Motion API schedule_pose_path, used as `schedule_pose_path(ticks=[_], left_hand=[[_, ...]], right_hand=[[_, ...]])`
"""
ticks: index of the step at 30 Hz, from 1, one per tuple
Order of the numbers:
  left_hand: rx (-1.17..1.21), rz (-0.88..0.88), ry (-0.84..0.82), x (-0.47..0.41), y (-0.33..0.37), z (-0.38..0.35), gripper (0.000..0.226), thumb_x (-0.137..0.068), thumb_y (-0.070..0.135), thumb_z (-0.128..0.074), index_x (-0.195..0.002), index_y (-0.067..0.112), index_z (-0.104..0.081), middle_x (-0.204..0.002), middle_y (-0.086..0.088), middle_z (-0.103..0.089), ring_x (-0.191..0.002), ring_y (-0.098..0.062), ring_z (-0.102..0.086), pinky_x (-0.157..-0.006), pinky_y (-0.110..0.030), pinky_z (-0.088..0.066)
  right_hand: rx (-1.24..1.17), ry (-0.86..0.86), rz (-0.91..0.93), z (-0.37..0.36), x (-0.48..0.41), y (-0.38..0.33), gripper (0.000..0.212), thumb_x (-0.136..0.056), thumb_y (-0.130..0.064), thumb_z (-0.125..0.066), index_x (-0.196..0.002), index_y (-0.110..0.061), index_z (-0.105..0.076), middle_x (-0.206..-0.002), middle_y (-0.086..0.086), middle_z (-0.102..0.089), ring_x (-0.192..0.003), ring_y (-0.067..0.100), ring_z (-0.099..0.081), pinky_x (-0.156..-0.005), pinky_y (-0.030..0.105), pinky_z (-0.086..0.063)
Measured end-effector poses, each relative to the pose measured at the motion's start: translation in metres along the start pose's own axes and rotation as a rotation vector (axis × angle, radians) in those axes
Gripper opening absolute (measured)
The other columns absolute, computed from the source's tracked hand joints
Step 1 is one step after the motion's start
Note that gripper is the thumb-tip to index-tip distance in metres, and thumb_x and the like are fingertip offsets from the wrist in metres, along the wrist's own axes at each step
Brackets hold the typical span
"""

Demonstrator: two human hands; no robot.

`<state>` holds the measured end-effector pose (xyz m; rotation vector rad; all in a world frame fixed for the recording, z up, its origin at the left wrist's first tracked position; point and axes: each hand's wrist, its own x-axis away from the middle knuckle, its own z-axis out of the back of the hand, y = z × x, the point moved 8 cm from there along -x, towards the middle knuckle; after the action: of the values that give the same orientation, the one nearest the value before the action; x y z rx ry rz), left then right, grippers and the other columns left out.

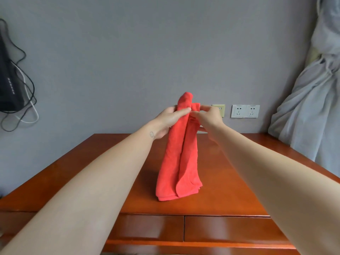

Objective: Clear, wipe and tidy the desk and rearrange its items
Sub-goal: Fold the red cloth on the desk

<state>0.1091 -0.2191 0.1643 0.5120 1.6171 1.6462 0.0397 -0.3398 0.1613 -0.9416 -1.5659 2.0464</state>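
Both of my hands meet at the top of the red cloth in the head view, held up over the middle of the desk. My left hand grips the cloth near its upper end, thumb laid across the front and fingers curled behind, so a rounded nub of fabric sticks out above. My right hand pinches a small fold of the same cloth just beside the left thumb, fingertips bent in on it. The cloth is soft and fuzzy, like microfibre, bunched narrow at the top and hanging in long folded layers that widen to a stacked, rounded hem. I cannot tell whether that hem touches the desk top. The desk is reddish-brown wood with a glossy, smooth finish, and two flat drawer fronts sit side by side below its front edge. Behind it stands a matte grey wall with white rectangular sockets. Pale, crumpled fabric hangs at the right, and a black box with looping cables hangs at the left.
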Motion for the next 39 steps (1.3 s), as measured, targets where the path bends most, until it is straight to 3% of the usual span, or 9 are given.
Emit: schedule_pose_path(ticks=[5, 9, 15, 18, 23, 27, 31, 34, 39], left_hand=[[-0.162, -0.091, 0.238, 0.000, 0.003, 0.023, 0.017, -0.091, 0.011, -0.064, -0.106, 0.018, -0.067, -0.085, 0.003, -0.067, -0.071, -0.007, -0.061, -0.055, -0.016, -0.045], [-0.180, -0.090, 0.426, 0.003, 0.001, 0.066, 0.015, -0.091, 0.014, -0.059, -0.103, 0.019, -0.067, -0.084, 0.004, -0.066, -0.070, -0.007, -0.058, -0.059, -0.021, -0.045], [-0.416, 0.023, 0.372, -0.026, -0.034, 0.090, 0.009, -0.091, 0.015, -0.063, -0.093, 0.019, -0.056, -0.083, 0.000, -0.060, -0.077, -0.014, -0.057, -0.065, -0.025, -0.044], [-0.654, 0.063, 0.341, -0.051, -0.062, 0.098, 0.027, -0.084, 0.037, -0.073, -0.107, 0.022, -0.070, -0.109, -0.007, -0.071, -0.108, -0.026, -0.063, -0.093, -0.037, -0.050], [-0.879, 0.097, 0.417, -0.096, -0.077, 0.091, 0.019, -0.093, 0.034, -0.062, -0.107, 0.026, -0.073, -0.112, -0.014, -0.070, -0.108, -0.035, -0.064, -0.088, -0.036, -0.049], [-0.808, 0.081, 0.273, -0.135, -0.111, 0.052, 0.019, -0.091, 0.015, -0.060, -0.100, 0.023, -0.074, -0.104, -0.014, -0.073, -0.099, -0.030, -0.068, -0.087, -0.033, -0.051], [-0.827, 0.088, 0.174, -0.155, -0.162, 0.028, 0.030, -0.091, 0.006, -0.055, -0.098, 0.027, -0.075, -0.115, -0.007, -0.071, -0.114, -0.027, -0.059, -0.091, -0.029, -0.044], [-0.839, 0.173, 0.166, -0.163, -0.192, 0.027, 0.025, -0.095, 0.015, -0.054, -0.115, 0.021, -0.068, -0.126, -0.013, -0.061, -0.127, -0.028, -0.049, -0.102, -0.032, -0.039], [-0.836, 0.278, 0.052, -0.161, -0.229, 0.021, 0.054, -0.095, 0.026, -0.062, -0.144, 0.014, -0.042, -0.140, -0.015, -0.036, -0.130, -0.030, -0.048, -0.111, -0.032, -0.035]], right_hand=[[0.096, 0.018, 0.015, 0.016, -0.004, 0.000, 0.017, -0.080, -0.008, -0.057, -0.087, -0.019, -0.069, -0.081, 0.007, -0.071, -0.082, 0.021, -0.071, -0.071, 0.043, -0.061], [0.290, 0.148, -0.004, 0.062, -0.022, 0.008, 0.011, -0.077, -0.013, -0.057, -0.067, -0.013, -0.062, -0.081, 0.014, -0.073, -0.088, 0.028, -0.069, -0.070, 0.036, -0.053], [0.383, 0.076, -0.078, 0.056, -0.038, 0.039, 0.024, -0.083, -0.015, -0.056, -0.060, -0.016, -0.063, -0.065, 0.001, -0.065, -0.064, 0.014, -0.053, -0.048, 0.024, -0.035], [0.382, 0.041, -0.139, 0.047, -0.049, 0.067, 0.026, -0.085, -0.015, -0.057, -0.059, -0.017, -0.059, -0.063, 0.001, -0.061, -0.058, 0.015, -0.047, -0.046, 0.024, -0.029], [0.410, 0.015, -0.293, 0.048, -0.065, 0.127, 0.019, -0.083, -0.016, -0.057, -0.065, -0.014, -0.064, -0.074, 0.008, -0.065, -0.059, 0.021, -0.048, -0.048, 0.022, -0.039], [0.484, 0.046, -0.355, 0.062, -0.081, 0.171, 0.017, -0.083, -0.011, -0.054, -0.082, -0.007, -0.070, -0.089, 0.014, -0.073, -0.080, 0.031, -0.069, -0.064, 0.038, -0.061], [0.702, -0.011, -0.363, 0.062, -0.089, 0.198, 0.023, -0.080, -0.011, -0.051, -0.097, -0.004, -0.065, -0.097, 0.018, -0.067, -0.080, 0.034, -0.067, -0.055, 0.031, -0.055], [0.853, -0.055, -0.352, 0.056, -0.091, 0.211, 0.017, -0.084, -0.012, -0.048, -0.096, -0.006, -0.058, -0.099, 0.017, -0.063, -0.082, 0.035, -0.062, -0.062, 0.031, -0.048], [0.900, -0.075, -0.342, 0.044, -0.099, 0.226, 0.015, -0.086, -0.019, -0.048, -0.095, -0.009, -0.055, -0.095, 0.015, -0.060, -0.085, 0.037, -0.066, -0.080, 0.042, -0.058]])
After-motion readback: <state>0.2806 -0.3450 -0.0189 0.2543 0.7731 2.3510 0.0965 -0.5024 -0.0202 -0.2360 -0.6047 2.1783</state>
